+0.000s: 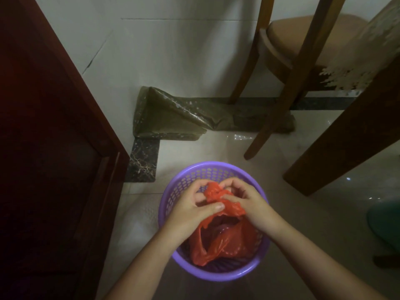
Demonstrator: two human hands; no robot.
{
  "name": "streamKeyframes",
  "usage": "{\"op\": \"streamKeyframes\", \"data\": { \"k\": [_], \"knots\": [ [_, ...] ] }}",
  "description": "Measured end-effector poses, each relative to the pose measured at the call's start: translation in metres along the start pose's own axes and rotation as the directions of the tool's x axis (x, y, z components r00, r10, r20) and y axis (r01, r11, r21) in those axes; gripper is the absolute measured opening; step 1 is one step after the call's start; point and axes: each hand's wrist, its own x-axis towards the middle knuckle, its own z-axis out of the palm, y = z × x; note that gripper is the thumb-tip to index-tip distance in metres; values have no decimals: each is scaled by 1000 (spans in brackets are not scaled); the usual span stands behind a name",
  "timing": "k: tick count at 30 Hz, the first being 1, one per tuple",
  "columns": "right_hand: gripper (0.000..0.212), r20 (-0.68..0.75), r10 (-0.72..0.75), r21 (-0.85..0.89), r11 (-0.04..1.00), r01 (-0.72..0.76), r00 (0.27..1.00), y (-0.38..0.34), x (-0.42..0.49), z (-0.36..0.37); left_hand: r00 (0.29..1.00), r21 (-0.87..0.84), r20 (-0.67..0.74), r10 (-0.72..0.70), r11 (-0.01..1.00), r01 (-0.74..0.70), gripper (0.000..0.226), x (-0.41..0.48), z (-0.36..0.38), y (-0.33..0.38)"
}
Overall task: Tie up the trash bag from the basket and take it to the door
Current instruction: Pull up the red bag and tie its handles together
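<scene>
A red plastic trash bag [225, 241] sits inside a round purple perforated basket [190, 172] on the pale tiled floor. Both hands are over the basket's middle. My left hand [190, 211] pinches a bunched strip of the bag's top from the left, thumb across it. My right hand [249, 202] grips the other bunched part from the right. The two gathered ends meet and cross between my fingers above the bag. The bag's lower mouth gapes towards me, dark inside.
A dark red wooden door [43, 148] fills the left side. A chair with a tan seat [303, 44] and wooden legs stands at the back right, beside a thick table leg [346, 135]. Crumpled olive plastic sheet [173, 113] lies by the wall. A green object [385, 224] is at the right edge.
</scene>
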Motion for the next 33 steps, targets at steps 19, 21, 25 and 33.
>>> {"op": "streamKeyframes", "data": {
  "k": [19,21,25,33],
  "knots": [
    [11,-55,-24,-303,953,6,998,6,1,-1,1000,-150,-16,-25,988,23,58,-1,4,-12],
    [14,-31,-15,-385,923,2,999,9,1,0,994,-154,-6,-113,982,110,57,0,5,-15],
    [17,63,-33,-445,894,58,997,11,0,-4,989,-123,-38,-144,983,139,27,0,6,-18],
    [17,121,1,-208,978,24,993,8,-1,-3,993,-38,-97,-72,997,69,11,7,3,-15]
  ]
}}
